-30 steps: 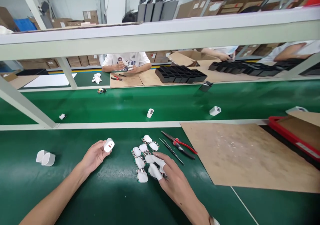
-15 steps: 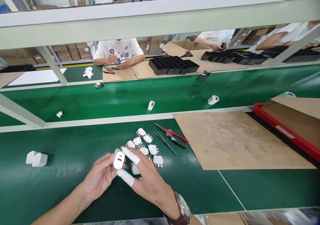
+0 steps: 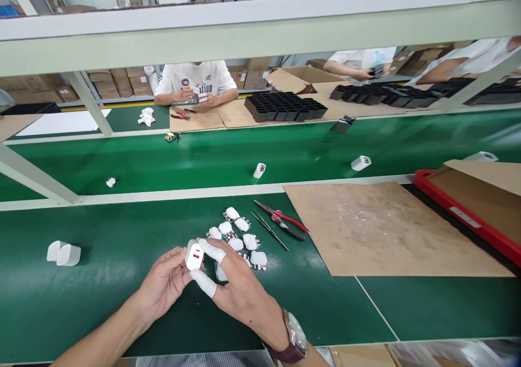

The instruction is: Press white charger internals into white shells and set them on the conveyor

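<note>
Between my two hands is a white charger housing, its face with two port openings turned up towards me. My left hand grips its left side with thumb and fingers. My right hand, with white finger cots on thumb and forefinger and a watch at the wrist, pinches it from the right. Just beyond lie several small circuit assemblies with white caps, partly hidden by my right hand. Two white empty shells stand together on the bench at the left.
Long-nose pliers and tweezers lie beyond my right hand. A cardboard sheet and a red tray are at the right. Chargers sit on the green belt. Across it, co-workers handle parts near black trays.
The parts on the belt have shifted to the right. Both hands keep the charger housing in nearly the same place, with its face tilted slightly differently.
</note>
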Tool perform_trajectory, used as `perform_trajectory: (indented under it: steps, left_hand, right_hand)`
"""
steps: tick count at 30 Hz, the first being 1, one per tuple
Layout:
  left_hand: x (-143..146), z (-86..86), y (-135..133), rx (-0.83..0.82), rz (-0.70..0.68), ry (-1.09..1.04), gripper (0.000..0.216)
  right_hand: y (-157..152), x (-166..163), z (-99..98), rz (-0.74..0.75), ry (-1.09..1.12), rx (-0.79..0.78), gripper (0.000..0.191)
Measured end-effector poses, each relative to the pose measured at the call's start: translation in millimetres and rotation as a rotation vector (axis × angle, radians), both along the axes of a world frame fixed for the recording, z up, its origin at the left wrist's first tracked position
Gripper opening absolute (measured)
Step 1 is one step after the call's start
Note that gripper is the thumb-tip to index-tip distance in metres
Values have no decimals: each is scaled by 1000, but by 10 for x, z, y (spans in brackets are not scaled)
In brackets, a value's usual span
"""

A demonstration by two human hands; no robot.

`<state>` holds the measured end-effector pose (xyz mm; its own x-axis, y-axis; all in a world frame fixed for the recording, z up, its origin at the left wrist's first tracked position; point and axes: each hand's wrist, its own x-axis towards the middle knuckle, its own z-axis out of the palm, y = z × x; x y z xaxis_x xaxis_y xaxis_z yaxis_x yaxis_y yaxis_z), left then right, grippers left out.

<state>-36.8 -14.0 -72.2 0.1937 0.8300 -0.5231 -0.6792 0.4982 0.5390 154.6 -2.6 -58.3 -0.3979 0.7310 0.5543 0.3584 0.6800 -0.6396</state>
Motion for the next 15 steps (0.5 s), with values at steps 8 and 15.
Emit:
perform_trajectory:
  steps: [8, 15]
  left_hand:
    - [-70, -122, 106, 208, -53, 235, 33]
    - [-781, -195, 1682, 851, -15, 1462, 21]
  right_hand:
    - [22, 94, -123, 3, -62, -35, 54]
    - [299, 654, -380, -178, -224, -45, 46]
